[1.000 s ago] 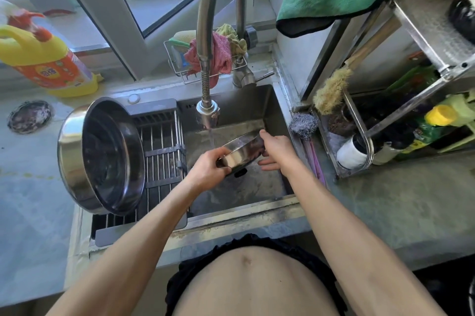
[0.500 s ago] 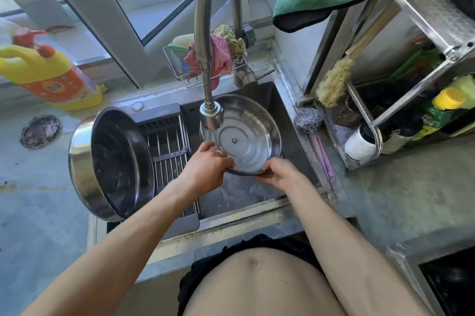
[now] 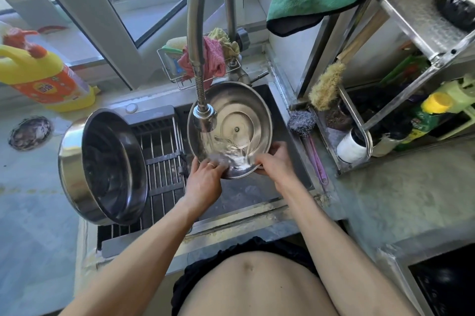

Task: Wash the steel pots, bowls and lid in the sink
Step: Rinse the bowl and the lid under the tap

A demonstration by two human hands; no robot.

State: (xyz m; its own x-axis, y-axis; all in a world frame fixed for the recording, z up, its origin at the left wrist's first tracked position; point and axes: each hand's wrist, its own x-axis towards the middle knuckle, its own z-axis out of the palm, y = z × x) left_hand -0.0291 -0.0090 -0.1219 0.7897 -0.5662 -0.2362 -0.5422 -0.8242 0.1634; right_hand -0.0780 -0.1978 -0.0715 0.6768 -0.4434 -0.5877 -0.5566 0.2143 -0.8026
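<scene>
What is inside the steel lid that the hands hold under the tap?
Tap water runs and pools inside the lid, around a small centre screw. The left hand covers part of its lower rim.

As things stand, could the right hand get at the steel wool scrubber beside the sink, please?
Probably yes: the steel wool scrubber lies uncovered just right of the right hand, with nothing between them. But that hand grips the lid and would have to let go first.

At the centre of the frame, a steel lid (image 3: 232,122) is held tilted over the sink (image 3: 277,99), its inner side facing up under the faucet (image 3: 205,63) with water running onto it. The left hand (image 3: 205,179) grips its lower left rim; the right hand (image 3: 276,161) grips the lower right. At left, a large steel pot (image 3: 102,166) leans on a drying rack (image 3: 164,161). A yellow detergent bottle (image 3: 41,76) lies at upper left.
</scene>
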